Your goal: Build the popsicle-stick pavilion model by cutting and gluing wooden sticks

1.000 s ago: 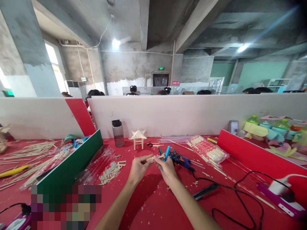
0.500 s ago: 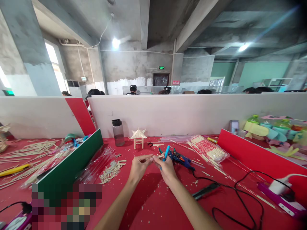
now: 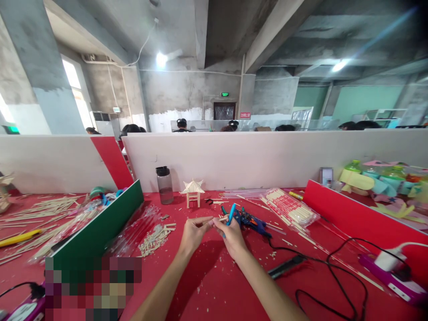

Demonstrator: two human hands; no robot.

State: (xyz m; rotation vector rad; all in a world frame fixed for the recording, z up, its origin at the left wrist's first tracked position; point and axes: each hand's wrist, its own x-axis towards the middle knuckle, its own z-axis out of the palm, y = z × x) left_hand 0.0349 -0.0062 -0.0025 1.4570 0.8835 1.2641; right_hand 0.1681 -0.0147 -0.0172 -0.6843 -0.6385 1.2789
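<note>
Above the middle of the red table, my left hand (image 3: 192, 232) and my right hand (image 3: 233, 236) meet at the fingertips, both closed. A short, pale wooden stick (image 3: 221, 219) lies between them, pinched by the fingers. My right hand also holds a slim bright-blue tool (image 3: 231, 213) that stands up tilted between thumb and forefinger; its kind and its lower end are hidden. Beyond my hands stands a small pavilion model (image 3: 193, 194) made of wooden sticks. Left of my left hand is a pile of short cut sticks (image 3: 156, 240).
A dark-lidded water bottle (image 3: 165, 187) stands by the white partition (image 3: 217, 160). Blue-handled pliers and a glue gun (image 3: 251, 222) appear right of my hands, near bundled sticks (image 3: 292, 209). A black cable (image 3: 334, 263) leads to a purple power strip (image 3: 394, 278). Green and red dividers flank the space.
Both hands stay almost where they were. The top of the blue tool has tipped slightly to the left.
</note>
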